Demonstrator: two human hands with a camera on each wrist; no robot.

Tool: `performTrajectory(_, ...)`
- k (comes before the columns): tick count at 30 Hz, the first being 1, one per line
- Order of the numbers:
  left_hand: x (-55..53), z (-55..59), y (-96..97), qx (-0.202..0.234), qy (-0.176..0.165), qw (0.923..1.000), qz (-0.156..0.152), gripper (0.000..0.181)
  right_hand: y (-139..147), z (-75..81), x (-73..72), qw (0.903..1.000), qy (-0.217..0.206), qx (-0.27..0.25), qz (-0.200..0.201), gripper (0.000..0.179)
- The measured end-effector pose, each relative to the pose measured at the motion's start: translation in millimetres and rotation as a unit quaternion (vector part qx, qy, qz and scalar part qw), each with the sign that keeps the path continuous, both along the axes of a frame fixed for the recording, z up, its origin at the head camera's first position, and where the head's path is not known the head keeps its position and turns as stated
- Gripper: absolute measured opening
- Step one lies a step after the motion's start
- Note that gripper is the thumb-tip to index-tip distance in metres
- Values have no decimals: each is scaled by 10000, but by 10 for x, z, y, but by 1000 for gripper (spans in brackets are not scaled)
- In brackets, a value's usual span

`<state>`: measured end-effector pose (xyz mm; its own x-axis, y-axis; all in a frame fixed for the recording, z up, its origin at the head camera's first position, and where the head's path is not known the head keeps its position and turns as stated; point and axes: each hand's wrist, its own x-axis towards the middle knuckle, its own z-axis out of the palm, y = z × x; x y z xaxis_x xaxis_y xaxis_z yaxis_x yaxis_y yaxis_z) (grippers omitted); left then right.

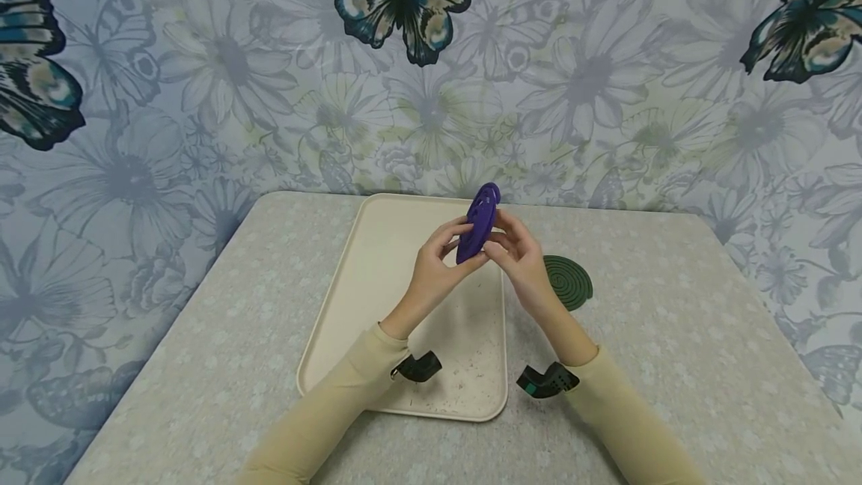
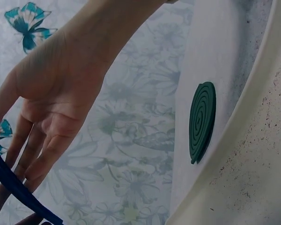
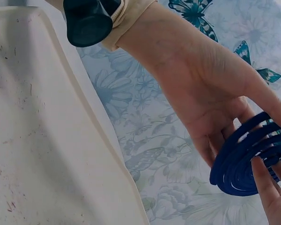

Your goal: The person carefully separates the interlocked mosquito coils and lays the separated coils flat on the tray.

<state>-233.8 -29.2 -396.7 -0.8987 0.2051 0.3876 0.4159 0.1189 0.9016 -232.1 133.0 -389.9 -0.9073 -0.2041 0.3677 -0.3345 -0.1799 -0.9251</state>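
Observation:
A flat purple spiral coil (image 1: pixel 480 224) is held up on edge above the tray, between both hands. My left hand (image 1: pixel 434 257) pinches its near left side, thumb below and fingers on the face. From the other side, my right hand (image 1: pixel 524 257) grips it with thumb and fingers. In the right wrist view the coil (image 3: pixel 234 173) looks blue, with gaps between its outer turns, and fingertips touch its centre. The left wrist view catches only the coil's thin edge (image 2: pixel 18 187). A dark green spiral coil (image 1: pixel 569 283) lies flat on the table beside the right wrist.
A cream rectangular tray (image 1: pixel 323 320) with a raised rim lies under the hands, small dark specks scattered over its near part. The pale patterned table (image 1: pixel 222 350) reaches back to a wall (image 1: pixel 229 118) of flowers and butterflies. Black camera mounts (image 1: pixel 420 367) sit at both wrists.

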Motion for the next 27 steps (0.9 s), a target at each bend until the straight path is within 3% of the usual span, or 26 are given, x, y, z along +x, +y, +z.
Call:
performTrajectory(4,-12,0,-16,-329,115,9994,48,49,-11,6,-2,9999,-128,-2,4,58)
performTrajectory(7,-12,8,-26,-287,132,9995,-24,48,-1,18,-6,9996,-281,-82,-64,57)
performTrajectory(11,-12,29,-29,296,168,9994,6,38,21,41,-7,9981,-485,-324,-193,54)
performTrajectory(15,-20,35,-40,974,144,9946,343,27,35,66,-9,9965,-579,-468,-383,49)
performTrajectory(22,-58,40,-59,1244,111,9876,950,24,65,90,-35,9908,-859,-732,-746,40)
performTrajectory(27,-79,36,-61,1417,-30,9848,1005,28,104,92,-42,9900,-870,-525,-973,45)
